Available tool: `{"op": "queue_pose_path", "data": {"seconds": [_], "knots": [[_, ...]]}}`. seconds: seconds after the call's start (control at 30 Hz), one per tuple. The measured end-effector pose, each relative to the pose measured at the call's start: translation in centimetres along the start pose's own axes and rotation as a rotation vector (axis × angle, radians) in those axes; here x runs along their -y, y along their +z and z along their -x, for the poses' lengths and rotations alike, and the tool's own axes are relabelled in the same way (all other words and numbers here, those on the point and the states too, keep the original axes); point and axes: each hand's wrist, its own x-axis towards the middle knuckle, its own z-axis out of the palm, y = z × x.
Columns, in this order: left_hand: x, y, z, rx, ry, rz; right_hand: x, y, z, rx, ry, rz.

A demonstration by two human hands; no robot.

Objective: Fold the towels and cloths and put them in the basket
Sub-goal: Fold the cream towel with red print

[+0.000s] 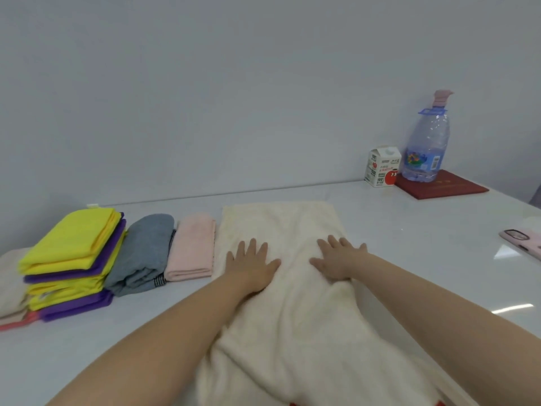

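Surface: white, glossy, with bright light reflections toward the right side. It runs back to a plain pale grey wall, which it meets in a straight seam.

Cream towel: spread lengthwise down the middle of the surface, far edge near the wall, near end running out of the bottom of the view. Some creases under the right hand.

Left hand: palm down on the towel, fingers straight and spread, gripping nothing.
Right hand: the same, flat on the towel just beside the left, fingers splayed.

Left of the towel, in a row along the surface: a folded pink cloth just beside the towel's edge, then a folded grey cloth, then a stack of yellow and purple cloths, then a beige cloth cut off by the frame edge.

Far right corner: a juice carton beside a large clear water bottle, which stands on a dark red booklet. A phone in a pink case lies at the right edge.
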Motion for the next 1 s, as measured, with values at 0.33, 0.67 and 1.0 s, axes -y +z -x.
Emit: {"op": "queue_pose_path", "data": {"seconds": [0.33, 0.67, 1.0], "knots": [[-1.6, -0.4, 0.2, -0.289, 0.144, -0.148, -2.0, -0.8, 1.2, -0.243, 0.026, 0.195], [-3.5, -0.4, 8.0, -0.125, 0.056, -0.155, 2.4, 1.1, 8.3, -0.24, -0.056, 0.074], [0.1, 1.4, 6.0, -0.041, 0.178, -0.119, 0.1, 2.8, 6.6, -0.113, 0.004, 0.009]]}}
